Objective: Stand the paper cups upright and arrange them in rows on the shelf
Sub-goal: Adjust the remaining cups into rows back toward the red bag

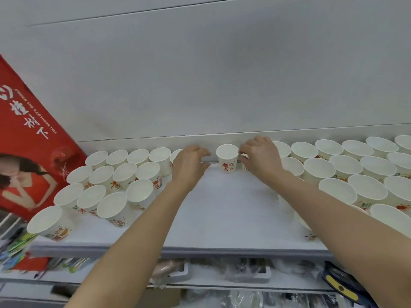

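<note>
Many white paper cups with red and green print stand upright on the white shelf [222, 207]. One group of cups [124, 174] fills the left side, another group [355, 167] the right. A single cup [227, 158] stands alone at the back wall between my hands. My left hand [191, 163] is just left of it, with fingers loosely curled and nothing between them; it hides part of a back-row cup [175, 155]. My right hand [261, 158] is curled round a mostly hidden cup [245, 167] just right of the single cup.
A red poster [29, 141] leans at the shelf's left end. The grey back wall [222, 85] rises right behind the back row. Below the shelf's front edge [200, 250], a lower shelf holds plastic-wrapped goods [244, 272] and colourful packets [17, 245].
</note>
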Action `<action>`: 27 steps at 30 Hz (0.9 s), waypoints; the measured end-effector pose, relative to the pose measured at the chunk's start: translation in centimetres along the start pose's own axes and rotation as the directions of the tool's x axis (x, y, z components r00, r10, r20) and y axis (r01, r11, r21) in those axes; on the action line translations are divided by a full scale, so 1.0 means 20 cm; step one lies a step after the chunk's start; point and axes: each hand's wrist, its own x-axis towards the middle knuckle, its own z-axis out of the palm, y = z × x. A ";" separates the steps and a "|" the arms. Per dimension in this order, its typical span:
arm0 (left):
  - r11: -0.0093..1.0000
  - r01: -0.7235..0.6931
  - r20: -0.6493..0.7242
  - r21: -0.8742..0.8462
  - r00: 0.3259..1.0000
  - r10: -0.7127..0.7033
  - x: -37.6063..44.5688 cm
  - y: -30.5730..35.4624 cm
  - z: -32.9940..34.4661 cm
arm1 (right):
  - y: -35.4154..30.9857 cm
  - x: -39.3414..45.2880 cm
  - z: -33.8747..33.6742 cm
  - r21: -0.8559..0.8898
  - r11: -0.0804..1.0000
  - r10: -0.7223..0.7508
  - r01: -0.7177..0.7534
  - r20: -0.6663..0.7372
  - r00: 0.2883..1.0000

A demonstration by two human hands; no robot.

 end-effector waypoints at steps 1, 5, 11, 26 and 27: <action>0.999 0.032 -0.037 0.021 0.999 -0.031 -0.03 -0.04 -0.04 | -0.04 0.00 0.00 0.038 0.999 -0.029 0.031 -0.047 0.998; 0.965 0.240 -0.124 0.104 0.966 -0.226 -0.11 -0.25 -0.19 | -0.24 0.02 0.03 0.147 0.984 -0.082 0.100 -0.119 0.990; 0.930 0.348 -0.076 0.120 0.937 -0.341 -0.20 -0.49 -0.38 | -0.51 0.09 0.11 0.246 0.964 -0.086 0.106 -0.091 0.992; 0.950 0.187 0.082 0.250 0.974 -0.213 -0.13 -0.57 -0.39 | -0.82 0.18 0.20 0.252 0.967 0.034 -0.028 -0.020 0.999; 0.955 0.184 0.071 0.232 0.976 -0.205 -0.13 -0.55 -0.41 | -0.80 0.16 0.18 0.259 0.965 0.058 -0.049 -0.029 0.998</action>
